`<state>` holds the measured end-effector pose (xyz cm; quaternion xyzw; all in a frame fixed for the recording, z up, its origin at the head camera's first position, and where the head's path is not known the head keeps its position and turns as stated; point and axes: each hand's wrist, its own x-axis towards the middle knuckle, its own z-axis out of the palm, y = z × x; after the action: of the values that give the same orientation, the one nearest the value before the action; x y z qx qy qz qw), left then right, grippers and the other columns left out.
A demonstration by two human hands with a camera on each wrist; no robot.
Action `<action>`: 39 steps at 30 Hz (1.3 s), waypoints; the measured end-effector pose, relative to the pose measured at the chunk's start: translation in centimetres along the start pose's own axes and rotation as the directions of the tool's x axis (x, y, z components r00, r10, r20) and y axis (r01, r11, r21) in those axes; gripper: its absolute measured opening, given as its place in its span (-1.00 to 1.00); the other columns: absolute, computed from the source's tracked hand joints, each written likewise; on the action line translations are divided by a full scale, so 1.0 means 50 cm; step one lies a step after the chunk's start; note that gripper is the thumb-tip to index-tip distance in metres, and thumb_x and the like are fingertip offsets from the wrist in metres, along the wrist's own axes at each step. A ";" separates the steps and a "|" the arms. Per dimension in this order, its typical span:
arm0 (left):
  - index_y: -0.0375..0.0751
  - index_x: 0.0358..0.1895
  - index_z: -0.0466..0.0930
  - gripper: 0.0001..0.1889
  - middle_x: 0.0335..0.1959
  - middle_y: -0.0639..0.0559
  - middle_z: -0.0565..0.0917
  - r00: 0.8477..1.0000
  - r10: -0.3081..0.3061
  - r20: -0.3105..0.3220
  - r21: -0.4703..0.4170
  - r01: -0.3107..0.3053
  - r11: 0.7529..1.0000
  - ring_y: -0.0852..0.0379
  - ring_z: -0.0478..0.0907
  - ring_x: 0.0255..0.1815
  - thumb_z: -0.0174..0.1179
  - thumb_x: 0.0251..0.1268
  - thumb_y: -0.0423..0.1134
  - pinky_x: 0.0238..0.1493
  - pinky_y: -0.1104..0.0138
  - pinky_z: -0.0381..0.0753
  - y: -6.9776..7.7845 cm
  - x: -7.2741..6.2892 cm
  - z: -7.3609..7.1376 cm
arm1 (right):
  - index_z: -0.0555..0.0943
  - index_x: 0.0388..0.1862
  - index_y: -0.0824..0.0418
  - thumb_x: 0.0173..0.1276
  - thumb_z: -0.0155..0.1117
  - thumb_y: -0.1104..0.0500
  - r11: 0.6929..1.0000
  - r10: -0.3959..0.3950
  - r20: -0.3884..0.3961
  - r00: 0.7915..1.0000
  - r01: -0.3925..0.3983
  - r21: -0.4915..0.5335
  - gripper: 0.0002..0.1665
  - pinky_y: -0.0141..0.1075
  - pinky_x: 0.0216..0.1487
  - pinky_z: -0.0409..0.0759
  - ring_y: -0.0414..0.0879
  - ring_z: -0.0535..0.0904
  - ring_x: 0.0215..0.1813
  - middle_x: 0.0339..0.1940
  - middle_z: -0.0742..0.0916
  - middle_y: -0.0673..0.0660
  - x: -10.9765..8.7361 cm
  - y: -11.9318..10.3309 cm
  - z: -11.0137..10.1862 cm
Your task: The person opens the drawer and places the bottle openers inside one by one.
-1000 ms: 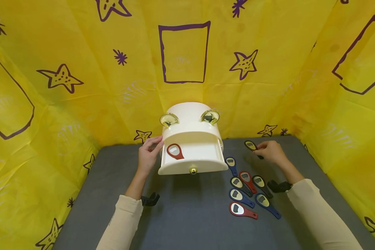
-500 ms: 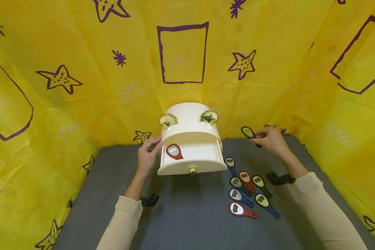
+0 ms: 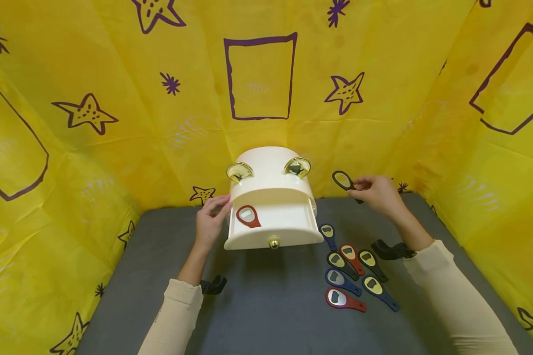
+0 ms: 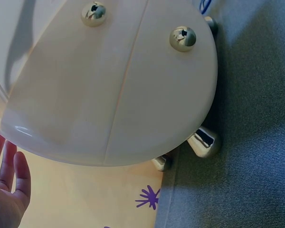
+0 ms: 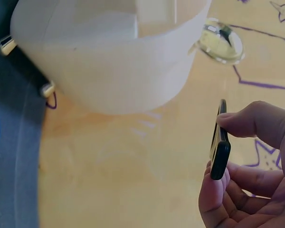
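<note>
A small white cabinet (image 3: 266, 170) with two gold knobs like eyes stands at the back of the table, its drawer (image 3: 248, 241) pulled out. My left hand (image 3: 209, 224) touches the cabinet's left side with lightly bent fingers; the left wrist view has these fingers at the casing's edge. Inside the drawer lies a red bottle opener (image 3: 255, 220), to the left. My right hand (image 3: 378, 194) pinches a black bottle opener (image 3: 350, 187) by its handle, raised above the table right of the cabinet. Seen edge-on in the right wrist view, that opener sits between thumb and fingers.
Several more bottle openers lie on the grey table (image 3: 271, 305) to the right of the drawer, among them a blue one (image 3: 384, 297) and a red one (image 3: 352, 301). Yellow cloth (image 3: 257, 133) with purple drawings walls in the back and sides.
My right hand has lifted the black bottle opener off the table's back right and carried it up and left toward the cabinet. The left hand has stayed at the cabinet's side.
</note>
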<state>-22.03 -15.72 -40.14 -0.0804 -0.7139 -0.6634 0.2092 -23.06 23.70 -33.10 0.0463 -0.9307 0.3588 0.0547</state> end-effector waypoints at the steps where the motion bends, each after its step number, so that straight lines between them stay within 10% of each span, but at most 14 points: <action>1: -0.58 -0.04 0.63 -0.73 -0.03 -0.33 0.62 1.000 0.000 -0.001 0.001 0.000 1.000 0.38 0.52 -0.10 0.27 0.21 -0.50 -0.24 0.60 0.59 0.000 0.000 0.000 | 0.63 -0.01 0.47 0.22 0.40 0.05 1.000 0.002 -0.002 1.000 -0.002 0.000 -0.47 -0.39 -0.36 0.55 0.15 0.65 -0.18 -0.22 0.74 0.36 -0.001 -0.005 0.001; 39: -0.61 -0.04 0.61 -0.72 -0.03 -0.39 0.61 1.000 0.015 0.002 0.013 -0.016 1.000 0.41 0.52 -0.11 0.26 0.21 -0.50 -0.24 0.61 0.58 -0.002 0.001 0.000 | 0.67 -0.04 0.40 0.18 0.45 0.19 0.990 -0.109 0.019 0.994 0.106 0.095 -0.59 -0.52 -0.37 0.51 0.04 0.62 -0.24 -0.25 0.73 0.31 -0.004 -0.139 0.029</action>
<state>-22.12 -15.75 -40.23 -0.0851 -0.7178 -0.6570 0.2142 -22.08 17.64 -29.59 0.1032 -0.9094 0.3983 0.0606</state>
